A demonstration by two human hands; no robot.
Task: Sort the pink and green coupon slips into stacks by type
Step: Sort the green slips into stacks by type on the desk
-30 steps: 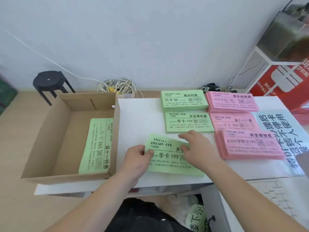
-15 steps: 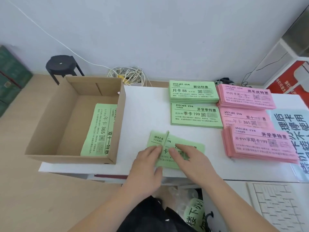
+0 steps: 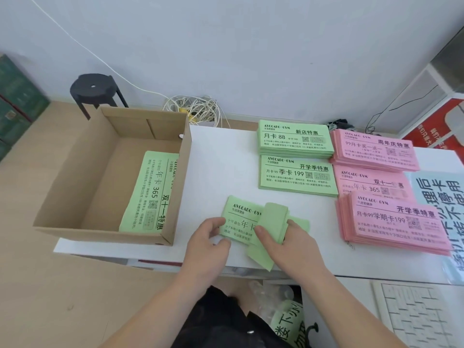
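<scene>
A small loose pile of green slips (image 3: 241,217) lies near the white table's front edge. My right hand (image 3: 283,244) grips a bundle of green slips (image 3: 273,222) lifted and turned blank side up. My left hand (image 3: 208,239) holds the left end of the pile, thumb under, fingers on top. Behind stand two green stacks, one further back (image 3: 295,139) and one nearer (image 3: 297,175). To the right are three pink stacks: far (image 3: 374,149), middle (image 3: 371,184), near (image 3: 391,222). More green slips (image 3: 148,194) lie inside the cardboard box (image 3: 100,172).
The box overhangs the white table (image 3: 221,167) at its left. A blue printed sheet (image 3: 442,197) lies at the right edge and a white keyboard (image 3: 416,315) at lower right. A black stool (image 3: 95,91) and tangled cables (image 3: 195,111) sit behind by the wall.
My right hand has lifted part of the green pile and flipped it, exposing a different slip beneath. My left hand shifted to the pile's left end. The camera moved closer.
</scene>
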